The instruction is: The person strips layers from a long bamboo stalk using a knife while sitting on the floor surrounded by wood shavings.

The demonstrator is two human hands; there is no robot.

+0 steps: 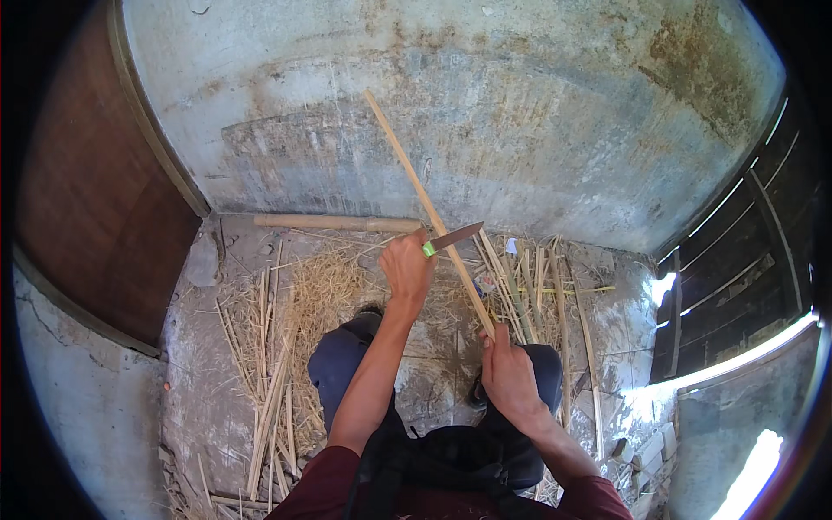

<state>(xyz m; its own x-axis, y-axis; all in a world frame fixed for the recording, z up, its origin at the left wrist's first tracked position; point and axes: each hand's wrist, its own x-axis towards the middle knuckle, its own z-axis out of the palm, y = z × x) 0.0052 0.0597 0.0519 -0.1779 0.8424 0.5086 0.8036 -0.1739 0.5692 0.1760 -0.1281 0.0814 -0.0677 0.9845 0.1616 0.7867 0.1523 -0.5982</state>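
My left hand (406, 264) is closed round the green handle of a knife (459, 235). The dark blade points to the right and lies across a long, flat bamboo strip (407, 165). By its near end, my right hand (509, 374) grips the strip just above my right knee. From there the strip slants up and away to the left, its far end in front of the wall. How deep the blade sits against the strip, I cannot tell. Part of the knife's handle is hidden inside my left fist.
Split bamboo strips (276, 407) and a heap of shavings (322, 290) lie on the floor at left. More strips (562, 329) lie at right. A bamboo pole (338, 223) rests along the foot of the stained wall (520, 113). A brown door (104, 182) stands at left.
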